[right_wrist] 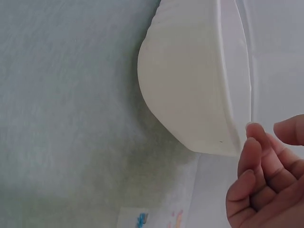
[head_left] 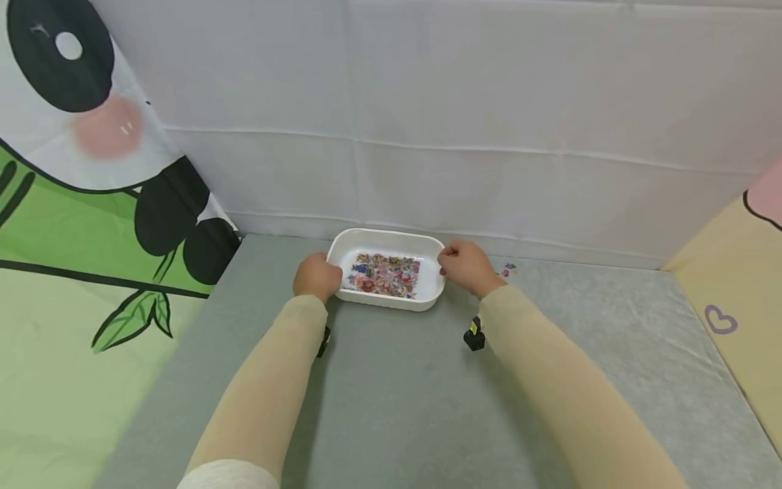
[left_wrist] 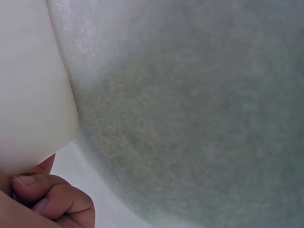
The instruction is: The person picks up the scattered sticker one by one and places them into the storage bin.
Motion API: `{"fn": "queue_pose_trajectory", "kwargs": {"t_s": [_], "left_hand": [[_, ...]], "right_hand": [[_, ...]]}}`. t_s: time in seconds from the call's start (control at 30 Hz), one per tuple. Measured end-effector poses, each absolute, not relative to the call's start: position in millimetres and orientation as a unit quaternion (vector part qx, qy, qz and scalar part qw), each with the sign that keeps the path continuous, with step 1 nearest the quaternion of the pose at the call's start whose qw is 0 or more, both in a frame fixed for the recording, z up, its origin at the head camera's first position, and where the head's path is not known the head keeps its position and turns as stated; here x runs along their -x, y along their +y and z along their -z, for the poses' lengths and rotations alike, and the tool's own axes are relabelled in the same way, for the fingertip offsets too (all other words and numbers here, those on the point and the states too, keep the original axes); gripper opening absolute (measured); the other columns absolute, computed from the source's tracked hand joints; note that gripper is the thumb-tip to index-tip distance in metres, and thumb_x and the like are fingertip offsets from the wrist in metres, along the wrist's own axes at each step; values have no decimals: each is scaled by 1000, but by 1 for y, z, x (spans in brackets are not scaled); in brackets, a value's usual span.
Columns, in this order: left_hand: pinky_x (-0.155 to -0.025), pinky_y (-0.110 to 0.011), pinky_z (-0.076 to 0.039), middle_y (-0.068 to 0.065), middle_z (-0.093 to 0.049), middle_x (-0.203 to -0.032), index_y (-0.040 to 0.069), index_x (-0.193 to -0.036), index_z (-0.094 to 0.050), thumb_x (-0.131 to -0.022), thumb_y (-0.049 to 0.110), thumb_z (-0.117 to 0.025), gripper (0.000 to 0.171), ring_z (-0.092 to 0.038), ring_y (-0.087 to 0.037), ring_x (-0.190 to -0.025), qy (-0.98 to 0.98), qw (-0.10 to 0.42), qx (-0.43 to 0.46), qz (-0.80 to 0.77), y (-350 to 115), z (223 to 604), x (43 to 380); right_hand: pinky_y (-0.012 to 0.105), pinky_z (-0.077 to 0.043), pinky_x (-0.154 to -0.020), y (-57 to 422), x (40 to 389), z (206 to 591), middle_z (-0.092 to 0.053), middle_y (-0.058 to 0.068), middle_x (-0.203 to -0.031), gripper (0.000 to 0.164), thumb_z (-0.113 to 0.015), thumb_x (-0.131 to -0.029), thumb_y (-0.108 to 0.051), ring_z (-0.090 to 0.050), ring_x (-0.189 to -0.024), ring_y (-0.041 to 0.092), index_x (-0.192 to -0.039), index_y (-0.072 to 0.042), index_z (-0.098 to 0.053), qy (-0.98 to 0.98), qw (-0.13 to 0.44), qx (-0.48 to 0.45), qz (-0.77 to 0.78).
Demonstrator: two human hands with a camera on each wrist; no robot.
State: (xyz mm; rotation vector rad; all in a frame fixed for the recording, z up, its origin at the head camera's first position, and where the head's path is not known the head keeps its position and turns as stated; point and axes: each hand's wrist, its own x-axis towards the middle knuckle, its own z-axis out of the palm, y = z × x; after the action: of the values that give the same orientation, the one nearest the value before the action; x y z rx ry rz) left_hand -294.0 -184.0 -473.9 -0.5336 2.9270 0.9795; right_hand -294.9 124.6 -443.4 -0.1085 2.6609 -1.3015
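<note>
A white rectangular plastic tray [head_left: 391, 305] with rounded corners stands at the back of the table. On its floor lies a patch of small colourful printed pictures [head_left: 387, 275], like stickers. My left hand [head_left: 318, 277] grips the tray's left end, and in the left wrist view its fingers [left_wrist: 71, 204] are curled beside the white wall. At the opposite end is my right hand [head_left: 469, 266], its fingertips right at the rim. The right wrist view shows its thumb apart from the loosely bent fingers [right_wrist: 250, 154], with nothing visible between them.
A small clear piece with coloured prints [head_left: 508, 270] lies on the grey tabletop [head_left: 397, 394], behind my right wrist. White cloth [head_left: 458, 183] hangs along the back edge. Printed cartoon cloth [head_left: 171, 210] borders the left side, and a yellow one [head_left: 733, 285] the right.
</note>
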Motion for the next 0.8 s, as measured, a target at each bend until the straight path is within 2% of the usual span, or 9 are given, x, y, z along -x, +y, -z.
{"fn": "queue_pose_trajectory", "kwargs": {"t_s": [0.3,0.57,0.7,0.8], "left_hand": [[-96,-53,-50,-20,-68,-126,0,-137,-62,-95,16,-53,46,-63,-36,-110,937,5,172,-304,-185,474,293],[-94,-52,-51,-19,-69,-123,0,-136,-63,-95,16,-53,46,-64,-36,-108,935,5,172,-311,-183,474,293],[-95,-52,-51,-19,-69,-124,0,-137,-63,-95,16,-53,46,-63,-35,-109,934,7,170,-315,-183,472,293],[-95,-52,-51,-19,-68,-125,-1,-138,-62,-95,16,-53,47,-63,-35,-109,933,7,169,-316,-183,473,294]], "right_hand": [[38,-54,-79,137,295,443,-71,9,-98,24,-54,-105,-24,-67,-90,24,-115,-6,-65,902,88,59,419],[41,-52,-81,166,301,452,-71,10,-104,25,-53,-103,-23,-65,-93,26,-116,-5,-66,914,56,54,398],[46,-50,-90,185,303,453,-67,14,-114,29,-52,-102,-23,-60,-102,30,-120,-4,-65,924,45,53,377],[50,-48,-96,197,303,454,-63,18,-125,37,-51,-103,-23,-59,-113,35,-130,-1,-61,927,49,55,367]]}}
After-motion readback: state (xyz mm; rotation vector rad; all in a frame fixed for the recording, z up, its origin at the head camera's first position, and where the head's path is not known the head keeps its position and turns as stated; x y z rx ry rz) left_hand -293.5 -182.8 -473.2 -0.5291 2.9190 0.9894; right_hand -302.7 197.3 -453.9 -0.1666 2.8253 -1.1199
